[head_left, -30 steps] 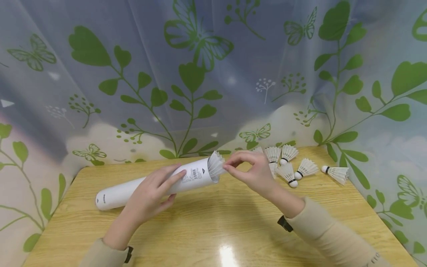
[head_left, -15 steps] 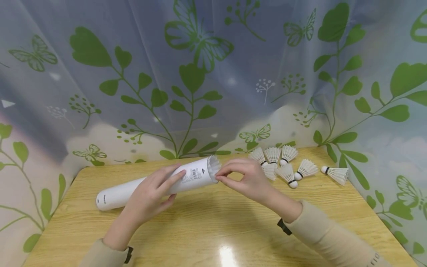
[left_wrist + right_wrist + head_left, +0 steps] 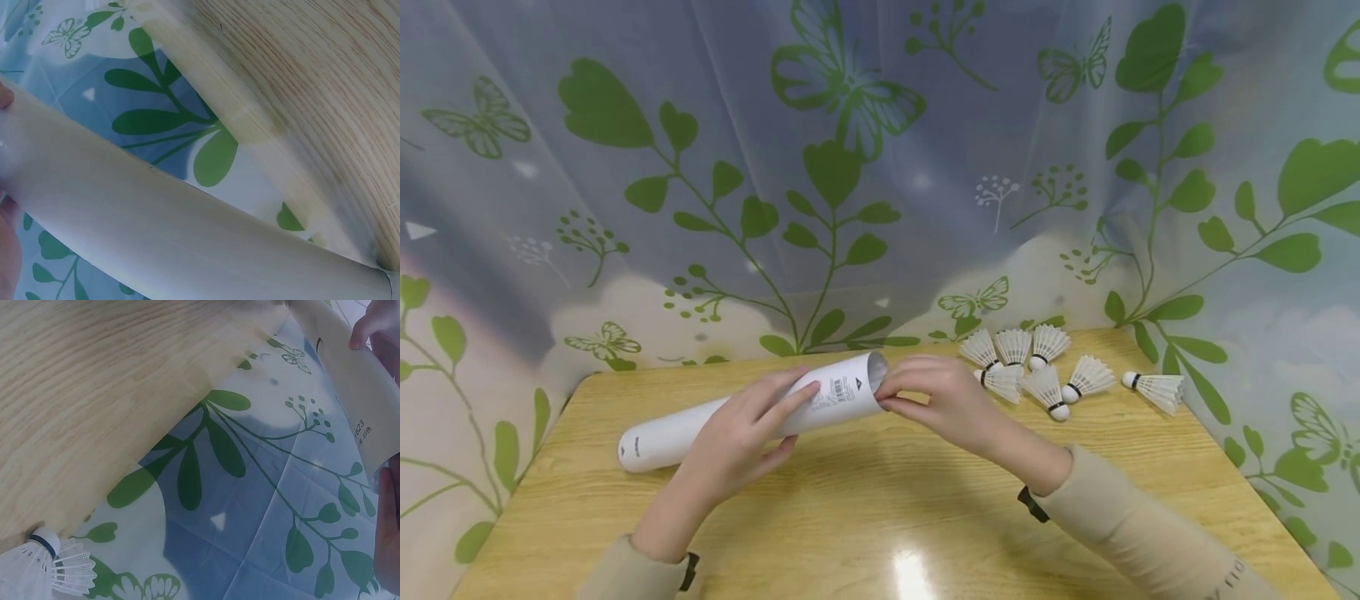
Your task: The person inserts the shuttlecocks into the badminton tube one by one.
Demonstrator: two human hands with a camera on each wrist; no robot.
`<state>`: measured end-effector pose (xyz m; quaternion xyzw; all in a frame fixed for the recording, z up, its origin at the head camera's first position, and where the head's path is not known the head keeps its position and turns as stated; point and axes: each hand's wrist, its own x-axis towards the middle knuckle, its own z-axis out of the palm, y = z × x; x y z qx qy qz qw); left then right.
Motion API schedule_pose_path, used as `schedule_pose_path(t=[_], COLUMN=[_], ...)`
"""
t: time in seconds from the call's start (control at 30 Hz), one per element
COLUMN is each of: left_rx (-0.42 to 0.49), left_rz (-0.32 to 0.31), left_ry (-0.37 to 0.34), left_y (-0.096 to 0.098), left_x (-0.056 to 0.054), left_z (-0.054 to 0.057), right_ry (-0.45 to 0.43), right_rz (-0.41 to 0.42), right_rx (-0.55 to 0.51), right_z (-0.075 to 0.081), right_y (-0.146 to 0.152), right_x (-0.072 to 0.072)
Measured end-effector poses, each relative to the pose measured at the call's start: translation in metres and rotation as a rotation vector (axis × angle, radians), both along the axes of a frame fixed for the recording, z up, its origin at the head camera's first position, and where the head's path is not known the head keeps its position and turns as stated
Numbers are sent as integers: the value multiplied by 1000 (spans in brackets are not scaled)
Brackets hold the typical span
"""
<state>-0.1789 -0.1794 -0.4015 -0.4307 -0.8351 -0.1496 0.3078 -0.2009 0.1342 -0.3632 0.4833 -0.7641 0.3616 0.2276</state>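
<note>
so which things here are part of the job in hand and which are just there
Part of the job:
white tube, gripped by the left hand
right hand, at the tube's open end
seven loose shuttlecocks, probably

Just there:
wooden table underneath
leafy curtain behind
black wrist straps

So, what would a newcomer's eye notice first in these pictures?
Probably the long white tube, held by the left hand left of centre, with the right hand at its open end. Next, seven white shuttlecocks on the table to the right. Behind them hangs a curtain with green leaf print.
</note>
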Motion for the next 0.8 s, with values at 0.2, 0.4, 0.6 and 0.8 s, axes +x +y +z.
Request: schedule_pose_path(t=[0.2, 0.4, 0.6, 0.8], left_rx=[-9, -1, 4, 6], left_rz=[-4, -4, -3, -5], left_ry=[-4, -12, -12, -4], left_y=[1, 1, 0, 0], left_x=[1, 0, 0, -1], left_z=[2, 0, -1, 0], right_ry=[19, -47, -111, -219], right_rz=[10, -2, -114, -284], right_rx=[27, 25, -46, -79], right_z=[4, 8, 9, 5], right_y=[-2, 3, 19, 50], right_x=[0, 1, -4, -11])
